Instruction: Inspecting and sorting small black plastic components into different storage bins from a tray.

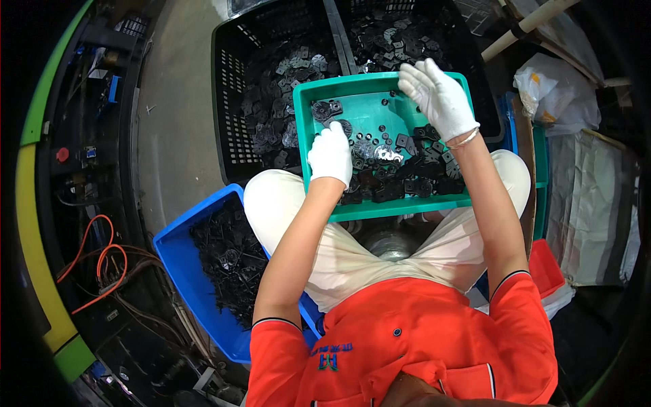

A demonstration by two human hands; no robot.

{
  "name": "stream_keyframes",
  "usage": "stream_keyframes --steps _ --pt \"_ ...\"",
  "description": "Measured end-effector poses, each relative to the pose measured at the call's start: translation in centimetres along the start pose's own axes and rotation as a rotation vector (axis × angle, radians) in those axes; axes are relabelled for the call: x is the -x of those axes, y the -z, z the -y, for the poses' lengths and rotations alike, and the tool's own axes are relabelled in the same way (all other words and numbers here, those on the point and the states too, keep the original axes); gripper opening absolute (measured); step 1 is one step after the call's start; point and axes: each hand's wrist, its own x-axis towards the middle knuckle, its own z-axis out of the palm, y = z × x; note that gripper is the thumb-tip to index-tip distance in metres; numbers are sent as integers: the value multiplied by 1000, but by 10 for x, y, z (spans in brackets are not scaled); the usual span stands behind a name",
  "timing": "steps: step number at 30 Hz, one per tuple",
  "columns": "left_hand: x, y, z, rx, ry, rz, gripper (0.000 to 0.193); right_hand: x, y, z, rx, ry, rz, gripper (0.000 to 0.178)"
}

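Note:
A green tray [322,91] rests on my knees, holding several small dark metal parts [400,173] and shiny ones [380,152]. My left hand [331,154], in a white glove, lies on the tray's left side with its fingers curled down onto the parts; whether it grips one is hidden. My right hand [437,95], also gloved white, hovers over the tray's far right corner with fingers spread and nothing visible in it.
Two black slatted crates [234,88] full of dark metal parts stand beyond the tray. A blue bin [180,261] with black parts sits by my left leg. Orange cables [102,261] lie at left. Plastic bags [553,85] and a red bin [546,264] are at right.

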Motion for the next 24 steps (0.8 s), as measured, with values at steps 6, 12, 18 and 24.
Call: stream_keyframes --steps 6,12,18,24 --pt "-3 -1 0 240 40 -136 41 14 35 -63 693 -245 202 41" --pt "-7 1 12 754 161 148 48 17 27 -103 1004 -108 310 40" --pt "14 32 0 1920 67 367 39 45 12 -96 832 111 56 32" --pt "32 44 -9 2074 -41 424 39 69 4 -79 729 138 93 26"
